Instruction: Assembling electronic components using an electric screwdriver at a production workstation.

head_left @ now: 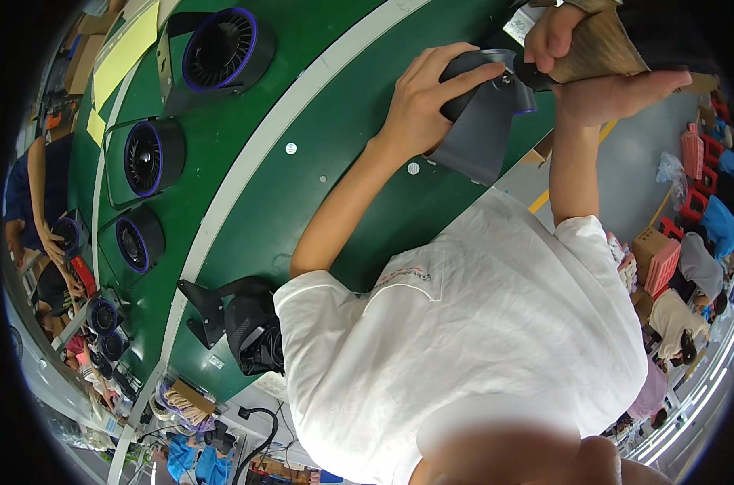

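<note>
My left hand grips a dark round fan housing at the bench's edge. Its index finger stretches toward a small screw at the bracket joint. A flat grey bracket hangs from the housing, and a bit of purple rim shows beyond it. In my right hand lies what looks like an electric screwdriver, with a worn brown wrapped grip. Fingers curl over its top while the thumb side runs along underneath. The black nose is close beside the screw; whether they touch I cannot tell.
Several black fans with purple rims, one of them here, stand along the green bench beyond a pale dividing strip. A black bracketed part lies by my left elbow. At far left a co-worker's hands are at another fan.
</note>
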`<state>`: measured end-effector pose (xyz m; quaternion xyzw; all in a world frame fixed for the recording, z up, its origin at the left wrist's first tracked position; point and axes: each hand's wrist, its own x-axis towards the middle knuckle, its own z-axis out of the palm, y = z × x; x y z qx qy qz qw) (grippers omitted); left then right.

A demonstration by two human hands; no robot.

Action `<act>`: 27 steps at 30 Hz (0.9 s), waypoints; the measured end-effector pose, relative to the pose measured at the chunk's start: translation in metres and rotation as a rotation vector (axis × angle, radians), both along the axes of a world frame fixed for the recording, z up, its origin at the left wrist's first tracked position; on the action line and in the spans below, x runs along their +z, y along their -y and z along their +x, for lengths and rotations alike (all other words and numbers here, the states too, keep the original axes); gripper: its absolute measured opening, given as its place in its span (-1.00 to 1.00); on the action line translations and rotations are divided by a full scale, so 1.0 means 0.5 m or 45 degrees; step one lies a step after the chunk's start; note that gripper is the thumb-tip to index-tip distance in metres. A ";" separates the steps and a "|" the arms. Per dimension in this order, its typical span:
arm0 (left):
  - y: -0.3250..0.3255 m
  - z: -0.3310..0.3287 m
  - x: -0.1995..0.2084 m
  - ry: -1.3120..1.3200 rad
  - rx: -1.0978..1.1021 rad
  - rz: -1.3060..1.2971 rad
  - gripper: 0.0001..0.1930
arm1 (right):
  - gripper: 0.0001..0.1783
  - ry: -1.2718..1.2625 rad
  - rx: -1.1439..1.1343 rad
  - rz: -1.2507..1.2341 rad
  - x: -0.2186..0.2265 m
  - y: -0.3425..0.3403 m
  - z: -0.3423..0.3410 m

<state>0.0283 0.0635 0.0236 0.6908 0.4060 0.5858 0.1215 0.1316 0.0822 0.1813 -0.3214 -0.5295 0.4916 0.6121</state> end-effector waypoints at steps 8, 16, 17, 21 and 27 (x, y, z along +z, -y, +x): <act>0.001 -0.002 -0.001 0.003 -0.006 -0.019 -0.36 | -0.02 -0.572 0.235 -0.078 -0.045 -0.034 0.011; 0.005 0.007 0.018 -0.020 -0.014 -0.119 -0.35 | 0.01 -0.091 -0.219 -0.211 -0.035 -0.013 0.010; 0.011 0.006 0.028 -0.022 -0.011 -0.197 -0.35 | 0.01 0.058 -0.333 -0.236 -0.028 -0.001 0.004; 0.011 0.005 0.013 0.249 -0.008 -0.326 -0.40 | 0.02 0.002 -0.331 0.043 -0.036 -0.040 0.062; 0.041 -0.016 -0.079 1.914 -0.689 -1.581 -0.44 | 0.03 -0.040 -0.269 0.420 -0.126 -0.185 0.172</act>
